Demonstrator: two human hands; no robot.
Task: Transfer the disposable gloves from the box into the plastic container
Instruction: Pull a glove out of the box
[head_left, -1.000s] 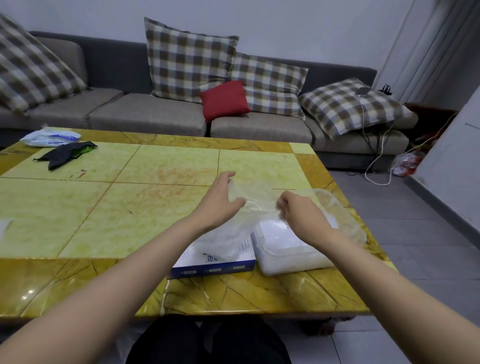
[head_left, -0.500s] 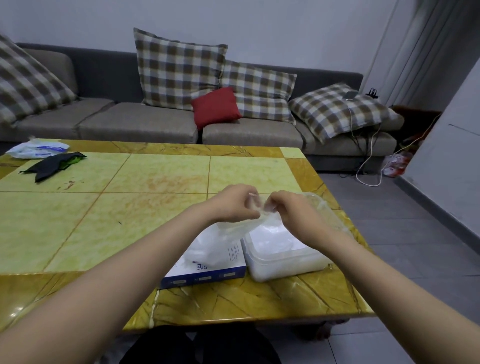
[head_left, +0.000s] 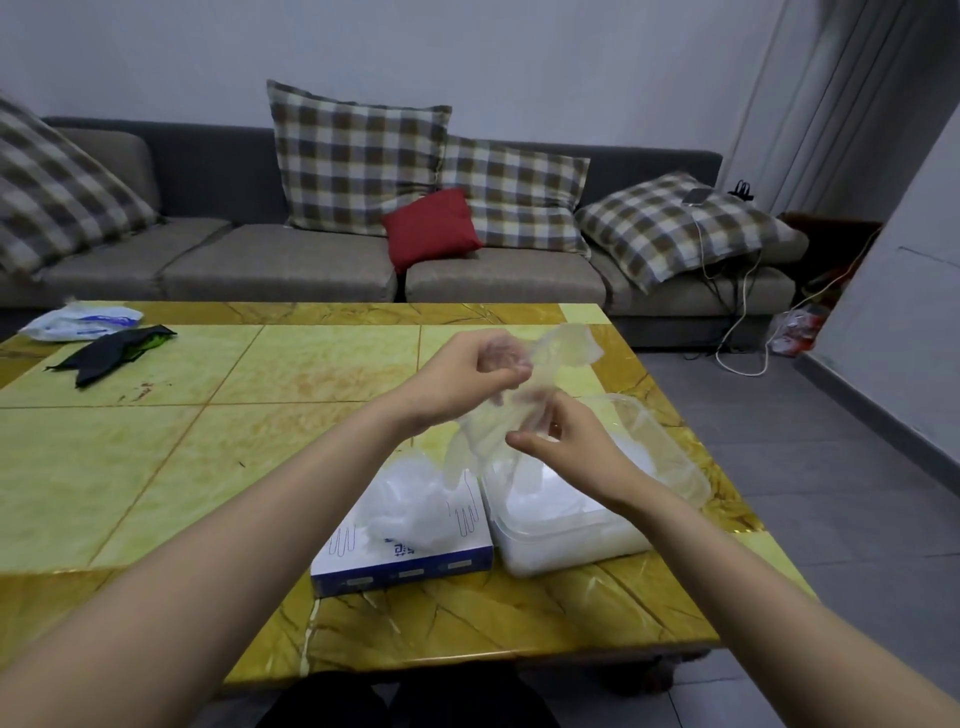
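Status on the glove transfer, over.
Left hand, right hand: both gripping one clear glove above the table. Glove not yet in container; more gloves bulge from box. Nothing blocks the container.

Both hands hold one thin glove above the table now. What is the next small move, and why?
Probably lower the glove toward the right, into the plastic container. The left hand and the right hand both grip it in the air, and the open container lies just under the right hand, beside the box.
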